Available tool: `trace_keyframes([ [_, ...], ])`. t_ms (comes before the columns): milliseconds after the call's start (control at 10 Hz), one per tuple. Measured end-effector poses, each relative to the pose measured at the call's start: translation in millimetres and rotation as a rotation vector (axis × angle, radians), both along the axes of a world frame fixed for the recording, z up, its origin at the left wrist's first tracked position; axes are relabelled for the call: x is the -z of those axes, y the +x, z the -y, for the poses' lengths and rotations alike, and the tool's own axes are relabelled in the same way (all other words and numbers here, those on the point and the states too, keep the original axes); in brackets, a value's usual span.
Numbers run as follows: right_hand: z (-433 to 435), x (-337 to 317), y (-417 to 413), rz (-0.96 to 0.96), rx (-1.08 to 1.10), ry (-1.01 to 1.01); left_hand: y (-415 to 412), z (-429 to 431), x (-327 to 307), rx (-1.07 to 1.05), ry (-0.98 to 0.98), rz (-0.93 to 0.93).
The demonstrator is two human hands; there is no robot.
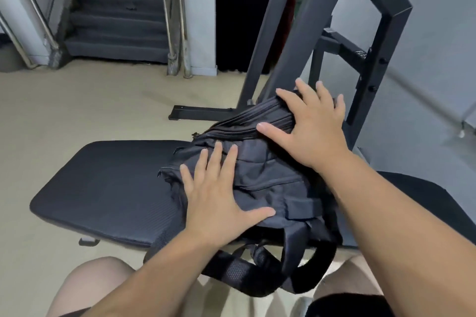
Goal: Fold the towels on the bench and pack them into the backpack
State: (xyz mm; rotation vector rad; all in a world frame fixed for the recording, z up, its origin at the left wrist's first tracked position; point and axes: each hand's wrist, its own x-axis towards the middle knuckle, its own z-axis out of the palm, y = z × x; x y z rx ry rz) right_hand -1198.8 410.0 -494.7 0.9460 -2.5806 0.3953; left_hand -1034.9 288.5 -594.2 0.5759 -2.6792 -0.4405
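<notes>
The bench (108, 188) carries our backpack (270, 183) at its near right edge, straps hanging off toward us. No towels show — likely packed already. Our left hand (219, 198) lies flat and open on the front panel; our right hand (311, 128) spreads open across the zippered top — probably pressing it down.

My left hand (219, 193) lies flat, palm down, fingers spread, thumb out. My right hand (309, 126) reaches farther forward, fingers splayed, both forearms extended.
</notes>
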Motion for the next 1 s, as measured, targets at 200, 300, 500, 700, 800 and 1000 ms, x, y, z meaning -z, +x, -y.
trace_keyframes([
  [200,-50.9,12.6,-45.2,0.383,0.092,-0.217,-17.5,17.9,16.7,-0.070,-0.103,0.089],
  [300,-58.2,31.3,-46.3,0.598,-0.031,-0.434,-32.9,34.9,15.0,-0.075,-0.138,0.165],
  [500,-25.7,65.8,-23.0,0.516,0.029,-0.463,-52.6,88.1,-1.4,-0.038,-0.148,0.287],
  [700,-20.1,76.7,-21.6,0.458,0.071,-0.424,-37.7,99.2,-6.7,0.038,-0.130,0.247],
  [800,-24.2,69.1,-27.5,0.413,0.099,-0.406,-30.5,97.1,-11.6,0.073,-0.056,0.221],
  [1000,-37.6,11.6,-21.4,0.347,0.039,-0.585,-25.5,83.7,-63.4,-0.074,0.340,-0.268],
])
